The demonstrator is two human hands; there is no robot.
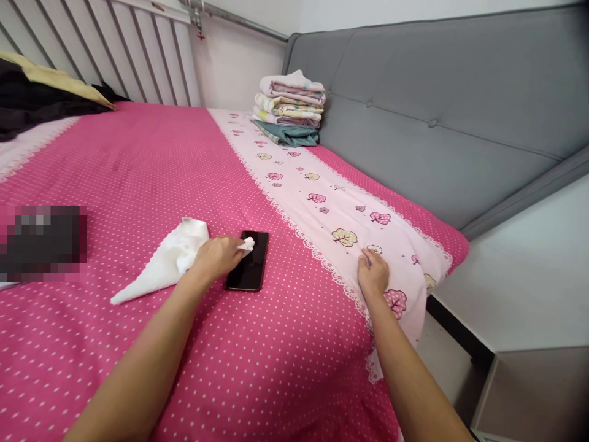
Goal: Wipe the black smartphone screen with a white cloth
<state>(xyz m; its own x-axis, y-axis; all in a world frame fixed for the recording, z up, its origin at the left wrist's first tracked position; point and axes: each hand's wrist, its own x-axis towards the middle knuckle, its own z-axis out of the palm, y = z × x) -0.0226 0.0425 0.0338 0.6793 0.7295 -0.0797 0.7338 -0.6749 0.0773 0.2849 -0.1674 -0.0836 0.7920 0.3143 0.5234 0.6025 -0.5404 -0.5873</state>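
A black phone [251,270] lies flat, screen up, on the pink dotted bedsheet [151,184]. My left hand [216,258] grips a white cloth [161,264] and presses a bunched corner of it onto the phone's top left edge; the rest of the cloth trails left over the sheet. My right hand [372,273] rests palm down on the pale pink border strip [331,215] printed with small trees, fingers together, holding nothing.
A stack of folded towels [289,107] sits at the far end against the grey padded headboard [437,110]. Dark clothing and a tan item [41,92] lie at the far left. A blurred patch [43,242] is at left. The bed edge drops to the floor at right, beside a grey box [534,393].
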